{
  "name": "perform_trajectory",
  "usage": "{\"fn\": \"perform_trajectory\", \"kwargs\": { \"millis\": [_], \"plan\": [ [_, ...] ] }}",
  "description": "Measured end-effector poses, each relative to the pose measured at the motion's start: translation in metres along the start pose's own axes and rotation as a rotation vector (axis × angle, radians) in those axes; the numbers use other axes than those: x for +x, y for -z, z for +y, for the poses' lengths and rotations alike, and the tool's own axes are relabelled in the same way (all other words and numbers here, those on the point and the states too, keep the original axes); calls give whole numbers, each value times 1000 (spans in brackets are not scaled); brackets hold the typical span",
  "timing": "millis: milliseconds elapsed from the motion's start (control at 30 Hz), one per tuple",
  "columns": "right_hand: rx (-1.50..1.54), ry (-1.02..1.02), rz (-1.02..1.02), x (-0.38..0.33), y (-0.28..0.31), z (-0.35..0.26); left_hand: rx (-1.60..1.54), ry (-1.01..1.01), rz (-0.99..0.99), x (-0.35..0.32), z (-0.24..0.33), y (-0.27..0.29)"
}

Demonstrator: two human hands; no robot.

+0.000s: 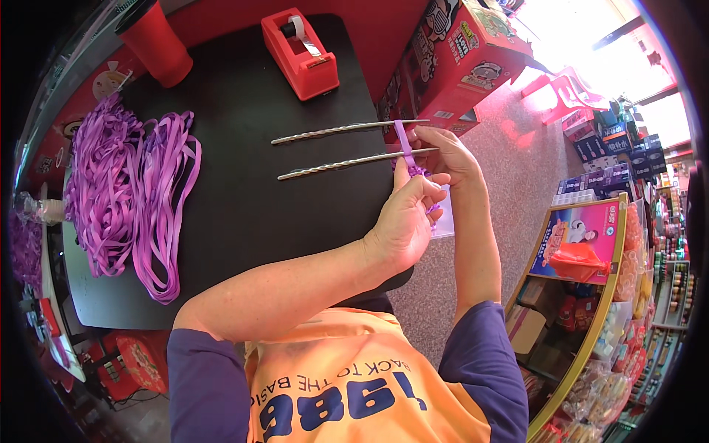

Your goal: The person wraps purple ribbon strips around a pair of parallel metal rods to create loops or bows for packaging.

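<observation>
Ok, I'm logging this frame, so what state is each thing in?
Metal sticks: parallel, held out over the table edge.
Purple ribbon: looped across both sticks.
Left hand: pinching the ribbon.
Right hand: gripping the stick ends.
Ribbon pile: loose on the black table.
Tape dispenser: upright, loaded.

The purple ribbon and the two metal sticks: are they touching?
Touching: the head view shows the purple ribbon looped across both metal sticks.
</observation>
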State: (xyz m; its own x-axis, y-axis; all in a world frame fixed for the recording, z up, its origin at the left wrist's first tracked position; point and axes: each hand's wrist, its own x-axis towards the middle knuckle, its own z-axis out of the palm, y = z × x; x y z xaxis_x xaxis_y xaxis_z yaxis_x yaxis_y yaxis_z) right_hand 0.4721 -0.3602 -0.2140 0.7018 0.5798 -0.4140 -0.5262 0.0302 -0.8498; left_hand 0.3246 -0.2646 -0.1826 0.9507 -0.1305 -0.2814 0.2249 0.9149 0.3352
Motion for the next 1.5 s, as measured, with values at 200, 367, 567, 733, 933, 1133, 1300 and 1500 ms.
{"fn": "perform_trajectory", "kwargs": {
  "millis": [200, 367, 567, 733, 933, 1133, 1300, 1500],
  "plan": [
    [-49, 103, 19, -7, 0, -6, 11, -7, 11, 1, -2, 2],
    [-118, 210, 20, -12, 0, -11, -3, -17, -10, 2, -2, 2],
    [-67, 55, 111, -1, 2, 2, 17, -26, -1, 1, -1, 2],
    [193, -168, 12, 5, -11, 22, 12, -2, 9, 1, -1, 4],
    [115, -19, 93, 7, -34, 37, 16, 9, 38, -3, 2, 1],
    [143, -76, 249, -14, -61, 33, 2, 9, 56, 0, 1, 7],
    [-236, 80, 259, -6, 20, 12, 4, 28, 20, 2, -1, -1],
    [-832, 532, 334, -46, -54, -28, 43, -20, -12, 3, -3, 8]
  ]
}}
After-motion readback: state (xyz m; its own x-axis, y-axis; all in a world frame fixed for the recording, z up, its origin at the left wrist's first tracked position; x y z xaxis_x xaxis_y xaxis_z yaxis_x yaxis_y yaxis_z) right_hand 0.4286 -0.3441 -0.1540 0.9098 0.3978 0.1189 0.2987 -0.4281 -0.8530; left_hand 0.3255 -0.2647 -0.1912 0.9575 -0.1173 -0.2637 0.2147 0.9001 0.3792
